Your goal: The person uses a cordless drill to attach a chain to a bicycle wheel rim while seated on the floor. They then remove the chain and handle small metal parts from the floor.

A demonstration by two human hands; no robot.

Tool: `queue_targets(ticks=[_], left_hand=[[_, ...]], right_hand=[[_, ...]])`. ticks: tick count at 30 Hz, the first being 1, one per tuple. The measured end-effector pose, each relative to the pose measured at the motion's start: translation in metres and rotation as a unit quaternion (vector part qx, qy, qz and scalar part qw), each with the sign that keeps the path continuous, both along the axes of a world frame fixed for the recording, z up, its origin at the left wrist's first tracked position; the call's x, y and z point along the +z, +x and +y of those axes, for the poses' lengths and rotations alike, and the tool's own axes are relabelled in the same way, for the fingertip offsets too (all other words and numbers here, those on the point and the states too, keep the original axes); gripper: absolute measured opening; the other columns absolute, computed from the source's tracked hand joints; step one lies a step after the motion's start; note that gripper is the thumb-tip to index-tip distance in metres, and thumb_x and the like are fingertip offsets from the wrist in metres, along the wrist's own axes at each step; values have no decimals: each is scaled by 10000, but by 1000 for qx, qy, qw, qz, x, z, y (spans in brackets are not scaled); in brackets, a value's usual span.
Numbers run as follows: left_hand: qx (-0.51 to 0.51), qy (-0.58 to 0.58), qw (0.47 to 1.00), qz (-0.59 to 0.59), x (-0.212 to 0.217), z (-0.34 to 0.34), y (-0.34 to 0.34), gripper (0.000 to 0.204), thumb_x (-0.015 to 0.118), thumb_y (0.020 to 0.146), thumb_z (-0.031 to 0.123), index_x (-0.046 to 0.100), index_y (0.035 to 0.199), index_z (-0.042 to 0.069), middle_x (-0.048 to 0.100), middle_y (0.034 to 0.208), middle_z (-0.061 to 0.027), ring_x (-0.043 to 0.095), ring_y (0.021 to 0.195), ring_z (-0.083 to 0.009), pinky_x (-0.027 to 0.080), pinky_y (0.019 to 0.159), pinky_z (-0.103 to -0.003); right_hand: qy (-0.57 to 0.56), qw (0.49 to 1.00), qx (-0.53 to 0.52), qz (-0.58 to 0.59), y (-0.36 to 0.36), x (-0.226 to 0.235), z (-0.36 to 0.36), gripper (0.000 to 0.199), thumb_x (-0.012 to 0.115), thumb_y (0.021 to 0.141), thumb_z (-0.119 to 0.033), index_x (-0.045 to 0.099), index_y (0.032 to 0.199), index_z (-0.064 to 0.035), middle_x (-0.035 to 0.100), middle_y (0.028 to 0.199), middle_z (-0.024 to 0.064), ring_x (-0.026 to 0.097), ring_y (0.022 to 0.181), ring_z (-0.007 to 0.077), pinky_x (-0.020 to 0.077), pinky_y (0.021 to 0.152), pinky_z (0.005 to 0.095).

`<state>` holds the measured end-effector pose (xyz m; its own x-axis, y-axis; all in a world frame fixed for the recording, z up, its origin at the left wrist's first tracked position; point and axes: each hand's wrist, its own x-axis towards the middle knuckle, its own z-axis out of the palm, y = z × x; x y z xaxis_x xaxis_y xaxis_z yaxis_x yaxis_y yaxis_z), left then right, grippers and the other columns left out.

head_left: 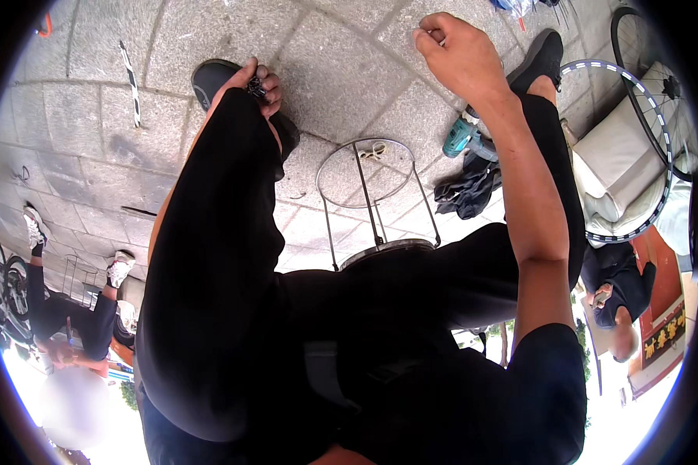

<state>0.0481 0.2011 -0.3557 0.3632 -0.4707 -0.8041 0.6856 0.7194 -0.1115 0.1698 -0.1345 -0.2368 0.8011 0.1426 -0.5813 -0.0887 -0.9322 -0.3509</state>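
My left hand (264,87) is closed beside my left shoe (213,81), its fingers curled round some small dark, shiny metal-looking pieces (256,87). Their exact kind is too small to tell. Out over the paving, my right hand (461,58) is held with its fingers curled and thumb pressed in. Whatever it pinches, if anything, is hidden. A teal and black cordless drill (461,135) lies on the ground below my right wrist, near my right shoe (539,62).
A round metal stool frame (364,204) stands between my legs. Crumpled black cloth (468,186) lies near the drill. At right are a striped wheel rim (667,132), a pale cushioned seat (616,159) and a person (620,283). Another person (77,318) sits left, near bicycles (12,287).
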Motion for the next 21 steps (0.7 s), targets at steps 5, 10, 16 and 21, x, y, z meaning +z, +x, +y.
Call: queue_targets(ticks=[5, 10, 16, 21], left_hand=[[111, 29, 992, -46, 12, 14, 17, 383, 499, 1105, 385, 514, 819, 130, 425, 685, 19, 387, 550, -108, 337, 481, -263], [228, 95, 967, -67, 68, 89, 70, 412, 423, 1087, 312, 421, 725, 115, 413, 646, 13, 357, 520, -113, 286, 450, -275], [263, 84, 933, -231, 256, 96, 143, 449, 366, 1088, 341, 415, 711, 102, 388, 620, 4, 348, 491, -118, 287, 426, -282], [184, 103, 916, -340, 452, 45, 158, 409, 396, 1075, 232, 396, 688, 100, 359, 606, 3, 319, 473, -110, 261, 423, -266]], right_hand=[[1, 982, 134, 133, -63, 31, -19, 332, 641, 970, -335, 706, 1128, -49, 717, 1051, 166, 698, 985, 370, 539, 885, 476], [187, 923, 166, 292, -190, 112, 12, 410, 623, 969, -395, 719, 996, 3, 716, 999, 210, 697, 1003, 418, 553, 880, 506], [191, 948, 162, 194, -280, 103, 28, 339, 626, 956, -352, 760, 936, -41, 735, 982, 171, 735, 911, 356, 592, 767, 468], [163, 922, 302, 178, -267, 106, 29, 277, 589, 948, -234, 792, 1009, -55, 759, 1067, 165, 751, 971, 321, 600, 793, 434]])
